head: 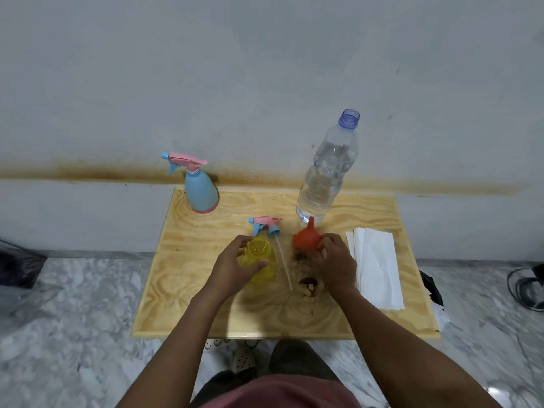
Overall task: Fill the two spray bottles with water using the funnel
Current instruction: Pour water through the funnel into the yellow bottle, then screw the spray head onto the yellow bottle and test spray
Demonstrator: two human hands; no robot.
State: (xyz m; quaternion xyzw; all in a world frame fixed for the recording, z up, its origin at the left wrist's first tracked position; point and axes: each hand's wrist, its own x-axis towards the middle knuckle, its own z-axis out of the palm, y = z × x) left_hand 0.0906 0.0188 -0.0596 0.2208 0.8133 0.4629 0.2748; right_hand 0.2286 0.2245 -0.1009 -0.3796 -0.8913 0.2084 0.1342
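Basically one view, head camera, looking down at a small wooden table (206,313) against a wall.

Left hand (235,266) is wrapped around the yellow spray bottle (260,260), thumb on the near side, fingers curled round the far side, so closed on it and steadying it upright. Bottle mouth is uncapped and open at the top. Its spray head (266,225) lies on the table just behind it, dip tube (284,263) trailing toward the camera between the two hands.

Right hand (335,263) has fingertips pinched on the rim of the red funnel (307,237), which rests wide end down, spout pointing up and away. Looks like a light grip, barely lifted if at all.

Key relation: funnel sits just right of the yellow bottle's mouth, near but apart. Next move, I judge, is flip the spout downward and carry it left into that mouth; right hand is the nearer one.

Water bottle (329,172), uncapped, mostly full, stands behind the funnel. Blue spray bottle (201,189), head on, stands at the far left corner. Paper towels (376,266) on the right.

No readable labels or writing anywhere.
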